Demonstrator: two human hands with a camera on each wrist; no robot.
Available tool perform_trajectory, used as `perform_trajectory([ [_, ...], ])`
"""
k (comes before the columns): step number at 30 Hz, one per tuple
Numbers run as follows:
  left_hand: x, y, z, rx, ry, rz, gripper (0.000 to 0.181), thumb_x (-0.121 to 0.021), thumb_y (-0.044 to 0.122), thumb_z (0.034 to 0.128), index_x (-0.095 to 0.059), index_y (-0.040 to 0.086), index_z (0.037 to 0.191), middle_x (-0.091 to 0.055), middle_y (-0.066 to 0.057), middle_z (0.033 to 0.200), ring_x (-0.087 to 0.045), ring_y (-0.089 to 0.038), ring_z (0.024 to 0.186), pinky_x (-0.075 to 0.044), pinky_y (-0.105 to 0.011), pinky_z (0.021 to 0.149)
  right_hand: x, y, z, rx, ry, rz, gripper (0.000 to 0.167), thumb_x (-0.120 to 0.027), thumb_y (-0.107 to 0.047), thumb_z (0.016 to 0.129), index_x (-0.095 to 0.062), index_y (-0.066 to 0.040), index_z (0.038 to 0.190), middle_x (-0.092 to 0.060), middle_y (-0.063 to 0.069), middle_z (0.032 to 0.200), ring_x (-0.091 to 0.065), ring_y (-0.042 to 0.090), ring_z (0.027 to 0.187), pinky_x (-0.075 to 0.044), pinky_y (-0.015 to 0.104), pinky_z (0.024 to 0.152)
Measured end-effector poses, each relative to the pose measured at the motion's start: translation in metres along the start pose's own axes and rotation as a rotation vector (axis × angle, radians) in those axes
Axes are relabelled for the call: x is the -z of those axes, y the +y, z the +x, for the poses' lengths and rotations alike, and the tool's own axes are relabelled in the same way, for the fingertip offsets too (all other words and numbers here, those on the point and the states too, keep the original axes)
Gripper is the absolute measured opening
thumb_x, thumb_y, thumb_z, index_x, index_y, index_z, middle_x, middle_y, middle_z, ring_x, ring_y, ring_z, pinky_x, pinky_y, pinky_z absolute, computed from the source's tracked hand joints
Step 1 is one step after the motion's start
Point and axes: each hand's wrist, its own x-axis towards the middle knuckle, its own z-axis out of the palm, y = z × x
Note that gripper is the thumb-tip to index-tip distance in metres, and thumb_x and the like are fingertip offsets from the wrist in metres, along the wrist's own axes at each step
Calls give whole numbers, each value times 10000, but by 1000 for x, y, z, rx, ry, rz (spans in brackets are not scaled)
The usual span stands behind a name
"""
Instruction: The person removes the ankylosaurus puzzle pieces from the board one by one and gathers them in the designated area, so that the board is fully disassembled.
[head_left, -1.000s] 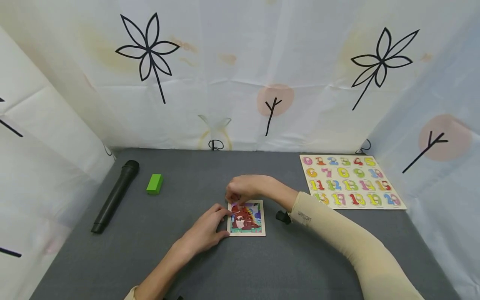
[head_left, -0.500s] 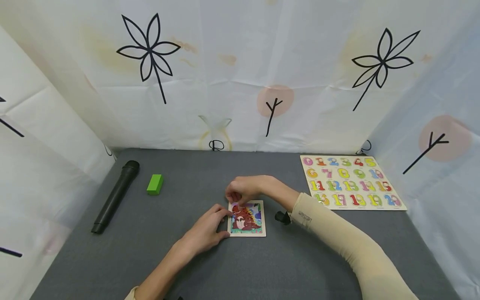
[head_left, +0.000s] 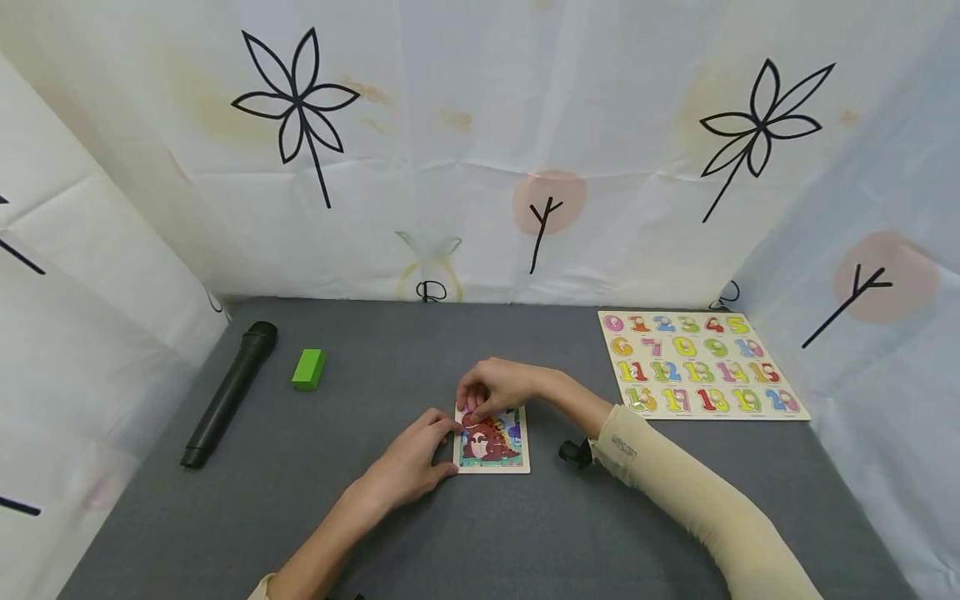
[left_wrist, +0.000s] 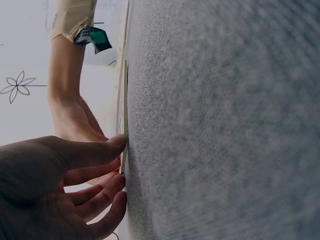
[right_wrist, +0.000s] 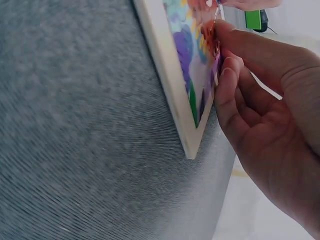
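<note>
A small square picture puzzle with a pale frame point(head_left: 491, 469) lies flat on the grey table, showing a red dinosaur. My left hand point(head_left: 408, 462) rests against its left side, thumb near the lower corner and fingers higher up; in the left wrist view the thumb and fingertips of that hand point(left_wrist: 65, 175) touch the board's edge point(left_wrist: 125, 100). Over the upper left part of the puzzle, my right hand point(head_left: 498, 387) pinches a small piece, mostly hidden by the fingers. The right wrist view shows this hand point(right_wrist: 270, 105) with its thumb tip at the reddish part beside the frame point(right_wrist: 167, 75).
A black microphone point(head_left: 228, 396) lies at the left, with a green block point(head_left: 308, 369) beside it. At the back right is a number board point(head_left: 701, 367), close to the right sleeve point(head_left: 675, 475). White printed cloth point(head_left: 465, 150) hangs behind and at the sides.
My right hand has shifted slightly to the right, its thumb now showing over the puzzle's upper part. The left hand and the puzzle have stayed in place.
</note>
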Motion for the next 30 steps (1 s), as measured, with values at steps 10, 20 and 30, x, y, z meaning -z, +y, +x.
perform_trajectory([
  [10, 0, 0, -1, -4, 14, -6, 488, -906, 145, 892, -705, 53, 1326, -631, -68, 1284, -619, -166, 1034, -554, -364, 877, -7, 8, -9, 90, 122, -51, 202, -839, -145, 963, -816, -58, 1144, -739, 45, 919, -614, 25, 773, -511, 167, 731],
  [20, -11, -16, 3, 0, 13, -14, 495, -900, 171, 903, -703, 88, 1350, -628, -37, 1319, -620, -137, 1066, -568, -368, 916, 0, -1, -11, 222, 55, -328, 235, -786, -213, 1015, -801, -75, 1205, -712, 83, 986, -644, 152, 771, -475, 173, 712],
  [30, -13, -19, 4, -3, 14, -1, 499, -901, 195, 907, -705, 118, 1360, -618, -16, 1301, -610, -123, 1051, -562, -361, 913, 14, -5, -2, 174, -101, -412, 247, -766, -277, 1034, -809, -161, 1247, -711, 56, 1047, -575, 40, 770, -470, 173, 714],
])
